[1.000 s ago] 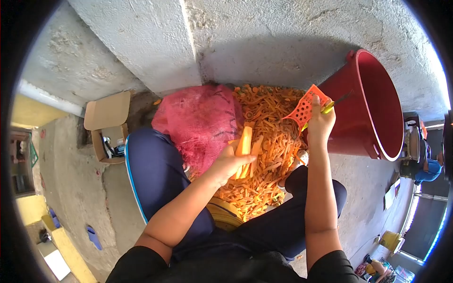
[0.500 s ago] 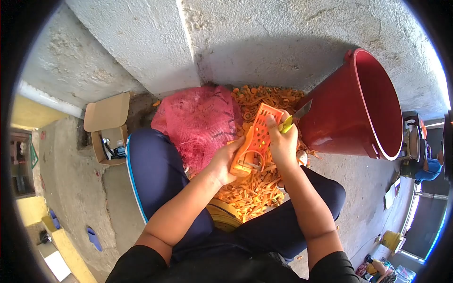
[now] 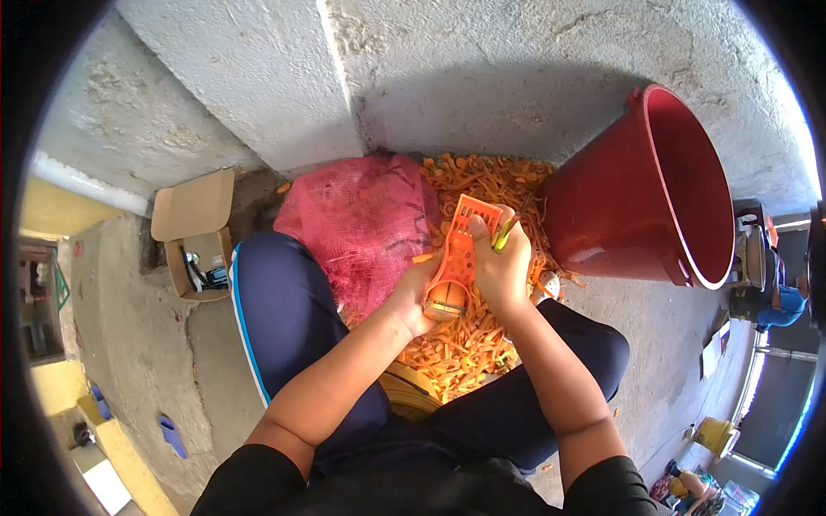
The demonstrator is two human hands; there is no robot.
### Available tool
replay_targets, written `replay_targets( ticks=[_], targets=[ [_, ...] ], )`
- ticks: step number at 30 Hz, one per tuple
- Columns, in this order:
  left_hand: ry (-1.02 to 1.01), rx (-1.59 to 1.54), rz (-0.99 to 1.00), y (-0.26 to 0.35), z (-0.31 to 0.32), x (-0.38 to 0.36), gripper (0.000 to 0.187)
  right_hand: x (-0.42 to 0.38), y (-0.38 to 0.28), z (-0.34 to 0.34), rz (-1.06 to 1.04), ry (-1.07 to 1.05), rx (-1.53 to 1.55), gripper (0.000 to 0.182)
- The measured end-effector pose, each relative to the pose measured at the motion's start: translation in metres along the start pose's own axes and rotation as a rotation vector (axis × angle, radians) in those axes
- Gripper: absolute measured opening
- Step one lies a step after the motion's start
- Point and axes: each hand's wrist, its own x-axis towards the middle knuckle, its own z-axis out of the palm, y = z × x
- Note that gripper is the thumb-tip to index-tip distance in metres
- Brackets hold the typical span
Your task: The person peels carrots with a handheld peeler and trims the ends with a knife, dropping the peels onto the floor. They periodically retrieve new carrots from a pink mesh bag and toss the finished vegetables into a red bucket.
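Observation:
My right hand [image 3: 503,262] is closed around an orange peeler [image 3: 465,236] with a perforated body, and a yellow-green handled tool [image 3: 504,234] also sticks out of it. The peeler's looped end rests over a carrot [image 3: 445,299]. Wrapped round that carrot's side is my left hand [image 3: 413,297], its fingers partly hidden. Below and beyond both hands lies a heap of orange peelings [image 3: 460,357]. A pink mesh sack [image 3: 357,224] is to the left of the heap.
A large red bucket [image 3: 602,206] leans at the right by the wall [image 3: 482,52]. An open cardboard box [image 3: 194,206] stands at the left. A blue slipper [image 3: 172,436] lies on the floor. Another person [image 3: 785,301] is at the far right.
The peeler has turned more upright and its looped end has come over the carrot. My right hand has moved slightly down and left, and the yellow-green tool's blade is no longer clearly visible.

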Motion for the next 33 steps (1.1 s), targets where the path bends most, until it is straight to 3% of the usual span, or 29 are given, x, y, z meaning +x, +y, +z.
replay_targets(
  ticks=[8,19,22,25,28,31,33],
  targets=[
    [0.038,0.157,0.037,0.004,0.004,-0.003,0.028,0.004,0.007,0.001,-0.057,0.055,-0.085,0.018],
    [-0.023,0.177,0.04,0.007,-0.003,0.003,0.03,0.014,0.008,0.0,0.089,0.015,0.012,0.018],
    [0.096,0.21,0.086,0.005,0.012,-0.006,0.035,0.015,0.011,0.004,0.022,0.021,0.024,0.018],
    [-0.028,0.226,0.036,0.012,0.019,-0.017,0.035,0.02,0.015,0.0,0.025,0.053,0.014,0.018],
    [-0.183,0.813,0.237,0.009,0.018,-0.02,0.046,0.021,0.009,-0.006,0.077,0.05,-0.012,0.019],
    [-0.189,0.666,0.123,0.01,0.019,-0.023,0.06,0.021,0.01,-0.007,0.01,0.06,-0.027,0.02],
    [-0.187,0.635,0.163,0.007,0.015,-0.018,0.06,0.022,0.01,-0.008,-0.02,0.062,-0.063,0.02]
  ],
)
